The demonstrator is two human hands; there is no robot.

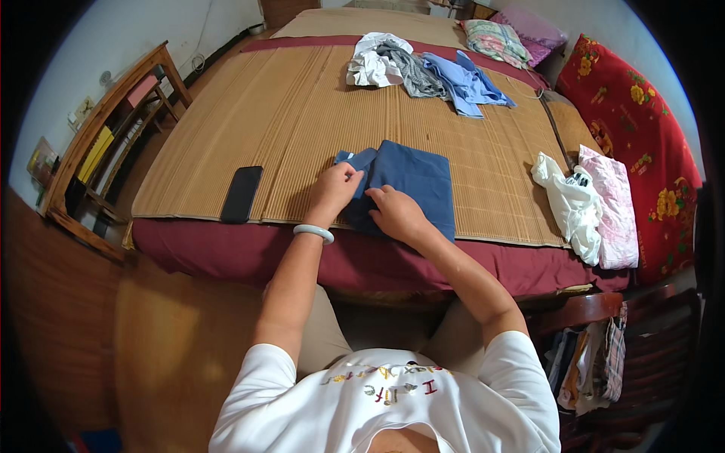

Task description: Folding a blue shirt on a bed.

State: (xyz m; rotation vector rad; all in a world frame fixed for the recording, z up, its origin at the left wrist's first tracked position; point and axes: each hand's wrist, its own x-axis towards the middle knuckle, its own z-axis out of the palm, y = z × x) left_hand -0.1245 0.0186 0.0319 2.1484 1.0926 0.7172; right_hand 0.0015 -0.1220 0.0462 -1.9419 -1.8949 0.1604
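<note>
A dark blue folded garment (416,170) lies in front of me at the near edge of the bamboo mat (294,113). A smaller flap of it, with a small white tag, sticks out at the left. My left hand (335,189), with a pale bangle at the wrist, has its fingers drawn together on this flap. On the garment's near left part rests my right hand (398,212), thumb and forefinger apart at the edge of the fold. Whether it pinches cloth cannot be made out.
A black smartphone (242,194) lies at left. Farther back are white (376,62), grey (416,71) and light blue clothes (467,82). A white plastic bag (572,209) and pink cloth (612,209) lie right, beside a red floral cover (640,141). Clothes hang on a wooden chair (583,311).
</note>
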